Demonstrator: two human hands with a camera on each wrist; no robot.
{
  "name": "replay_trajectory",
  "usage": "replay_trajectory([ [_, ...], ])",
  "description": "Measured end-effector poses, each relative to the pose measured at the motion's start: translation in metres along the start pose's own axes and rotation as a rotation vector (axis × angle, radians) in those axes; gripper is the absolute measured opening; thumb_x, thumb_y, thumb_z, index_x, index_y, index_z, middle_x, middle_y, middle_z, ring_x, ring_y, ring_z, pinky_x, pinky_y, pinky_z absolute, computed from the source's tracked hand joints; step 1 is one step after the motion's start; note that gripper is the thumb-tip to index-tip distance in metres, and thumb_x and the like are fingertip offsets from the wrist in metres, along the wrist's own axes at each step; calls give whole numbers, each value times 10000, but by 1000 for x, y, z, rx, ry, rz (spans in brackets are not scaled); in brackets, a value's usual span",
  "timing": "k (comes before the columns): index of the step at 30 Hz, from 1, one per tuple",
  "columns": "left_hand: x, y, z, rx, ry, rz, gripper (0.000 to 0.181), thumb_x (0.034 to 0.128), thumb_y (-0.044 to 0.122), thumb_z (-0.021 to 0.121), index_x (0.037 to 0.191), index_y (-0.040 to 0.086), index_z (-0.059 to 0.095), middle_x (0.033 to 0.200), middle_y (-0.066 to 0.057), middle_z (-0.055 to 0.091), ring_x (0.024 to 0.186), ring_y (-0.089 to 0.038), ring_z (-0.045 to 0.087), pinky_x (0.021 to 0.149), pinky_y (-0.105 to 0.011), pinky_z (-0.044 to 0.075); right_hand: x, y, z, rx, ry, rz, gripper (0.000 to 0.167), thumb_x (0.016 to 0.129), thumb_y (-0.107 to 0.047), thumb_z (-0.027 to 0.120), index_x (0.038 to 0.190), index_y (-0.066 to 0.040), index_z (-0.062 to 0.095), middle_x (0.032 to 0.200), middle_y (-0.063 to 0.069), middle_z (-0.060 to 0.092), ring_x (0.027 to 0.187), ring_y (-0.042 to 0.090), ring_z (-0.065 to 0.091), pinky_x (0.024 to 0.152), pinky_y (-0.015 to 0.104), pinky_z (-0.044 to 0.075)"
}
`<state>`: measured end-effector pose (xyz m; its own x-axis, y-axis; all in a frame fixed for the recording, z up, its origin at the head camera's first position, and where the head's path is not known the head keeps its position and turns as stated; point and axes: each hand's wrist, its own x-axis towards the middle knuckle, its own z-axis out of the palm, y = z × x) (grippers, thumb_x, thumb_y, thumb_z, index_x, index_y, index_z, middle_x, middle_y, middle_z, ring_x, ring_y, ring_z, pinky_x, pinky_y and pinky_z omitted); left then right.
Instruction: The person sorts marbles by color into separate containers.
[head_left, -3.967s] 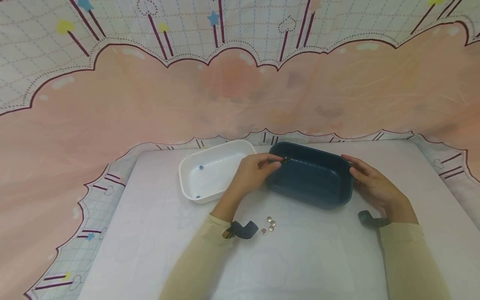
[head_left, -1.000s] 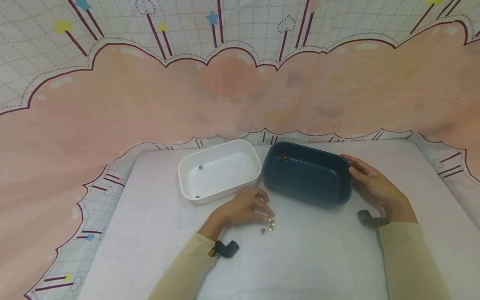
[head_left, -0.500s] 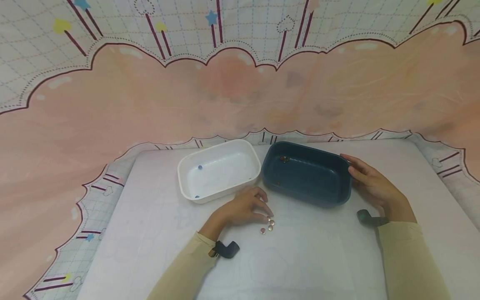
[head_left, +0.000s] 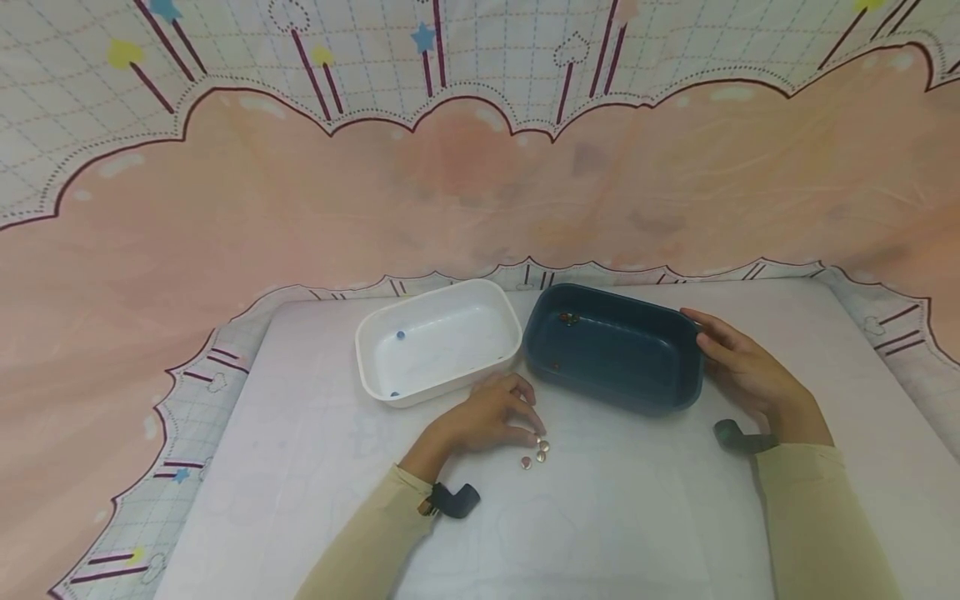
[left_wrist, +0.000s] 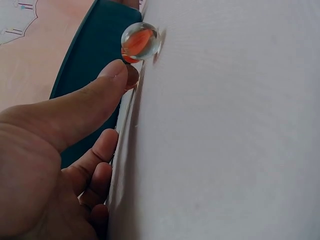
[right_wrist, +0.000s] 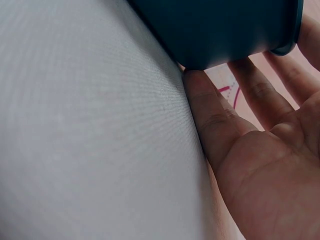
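Note:
In the head view, my left hand (head_left: 491, 414) is low over the white table, thumb and fingertips pinching a small glass marble (head_left: 538, 440), partly hidden. Several more marbles (head_left: 541, 457) lie close beside it. The left wrist view shows a clear marble with an orange swirl (left_wrist: 140, 41) near the thumb (left_wrist: 107, 82); the index finger is hidden behind. My right hand (head_left: 753, 375) rests against the right end of the dark teal box (head_left: 622, 392), its thumb at the rim. In the right wrist view its extended fingers (right_wrist: 260, 90) touch the box's outer wall.
Reddish-brown marbles (head_left: 570, 318) sit inside the teal box's left side. To its left stands a white box (head_left: 442, 392) holding a few blue marbles (head_left: 401, 335). A patterned cloth (head_left: 480, 192) hangs behind the table (head_left: 637, 517).
Since four seconds ago, my left hand has come back from the teal box to the marbles on the table. During the last second it stays almost still. The right hand keeps its place.

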<state>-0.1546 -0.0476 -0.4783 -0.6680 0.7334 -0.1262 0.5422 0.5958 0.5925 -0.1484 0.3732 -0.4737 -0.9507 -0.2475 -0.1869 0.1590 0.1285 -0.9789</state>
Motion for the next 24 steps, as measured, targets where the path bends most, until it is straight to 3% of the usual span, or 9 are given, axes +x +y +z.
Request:
replay_trajectory([
  [5,0,1,0,-4,7,-1,133,866,380,813,990,335,815,1232,85,592,1215,-117,468,1058,-409,343,1,-1,0,-19,9,23,578,1090,-283,494,1622,-262,271,1695,38,178,1569,238,163,1049,85,389],
  [17,-2,3,-5,-29,9,3,84,887,338,791,968,332,815,1204,75,609,1198,-123,485,1058,-408,358,0,-1,1,2,2,13,575,1093,-272,487,1623,-252,267,1698,21,170,1583,242,121,1127,119,348],
  [19,-2,4,-5,-36,12,4,87,893,334,784,975,324,814,1192,80,617,1186,-116,493,1048,-393,371,0,-1,1,0,3,14,576,1091,-277,490,1623,-254,269,1697,18,173,1579,217,138,1129,119,347],
  [24,-2,4,-5,-56,26,8,95,910,328,771,997,316,808,1162,105,627,1149,-88,506,1019,-346,409,0,1,0,26,-2,-24,568,1097,-246,475,1623,-209,266,1654,5,251,1435,-27,345,1041,71,383],
])
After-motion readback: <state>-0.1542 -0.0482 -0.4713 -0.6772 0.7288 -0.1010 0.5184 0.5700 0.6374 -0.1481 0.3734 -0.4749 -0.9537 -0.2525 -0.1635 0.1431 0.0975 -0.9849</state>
